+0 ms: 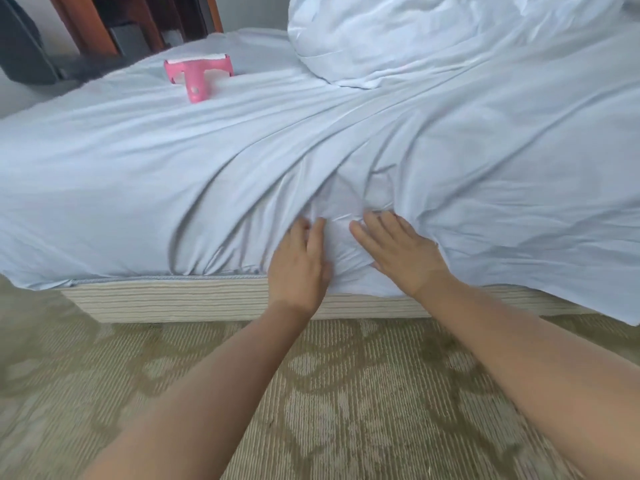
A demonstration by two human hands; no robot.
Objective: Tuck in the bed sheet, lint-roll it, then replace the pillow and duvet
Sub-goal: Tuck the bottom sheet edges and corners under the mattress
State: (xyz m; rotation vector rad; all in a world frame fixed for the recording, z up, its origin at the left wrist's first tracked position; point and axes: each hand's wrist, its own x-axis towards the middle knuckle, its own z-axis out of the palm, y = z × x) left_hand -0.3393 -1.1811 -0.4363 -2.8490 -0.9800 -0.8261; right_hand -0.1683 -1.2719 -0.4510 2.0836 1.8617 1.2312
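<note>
I am pressing my left hand (298, 263) and right hand (398, 252), fingers straight and holding nothing, against the bed sheet (242, 168) bunched on the mattress's near side. To tuck well, I should be pushing the slack down behind the striped bed base (166, 299). The sheet's hem is hanging loose at right; the lint roller (198, 73) is lying far left, the pillow (398, 36) beyond.

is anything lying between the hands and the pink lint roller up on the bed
Nothing visible does. Only wrinkled pale blue bed sheet lies between both hands, left hand and right hand, and the pink T-shaped lint roller; the white bundled duvet sits off right.
</note>
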